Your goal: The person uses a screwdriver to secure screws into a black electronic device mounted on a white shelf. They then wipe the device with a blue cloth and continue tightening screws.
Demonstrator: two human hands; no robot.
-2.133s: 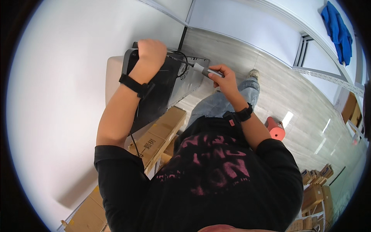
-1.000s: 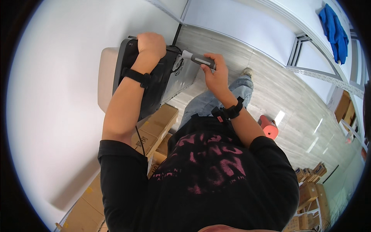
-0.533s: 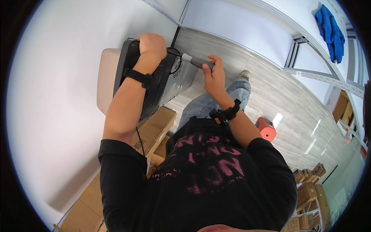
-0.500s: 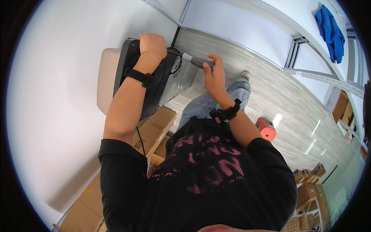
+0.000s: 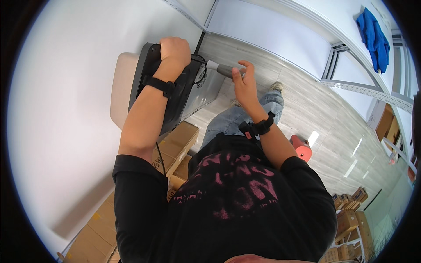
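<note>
A black device with a beige back [image 5: 123, 87] stands against the white wall at the left. My left hand [image 5: 174, 51] lies over the far end of its dark panel [image 5: 151, 57], closed round the edge with the fingertips hidden. Beside it, my right hand [image 5: 245, 85] holds the end of a tool with a grey handle and pale collar [image 5: 224, 70], between thumb and fingers. The tool points left at the device's side. Its tip is hidden behind a tangle of black cable [image 5: 201, 74] near my left hand.
Cardboard boxes [image 5: 177, 140] stand below the device, and more [image 5: 94, 232] lie along the wall. A red object [image 5: 301, 149] is on the floor to the right. Metal-framed panels [image 5: 272, 33] edge the far side; a blue cloth [image 5: 372, 39] hangs at far right.
My right thumb and fingers have shifted slightly on the tool's handle. My left hand keeps its place on the device. The whole view has moved a little.
</note>
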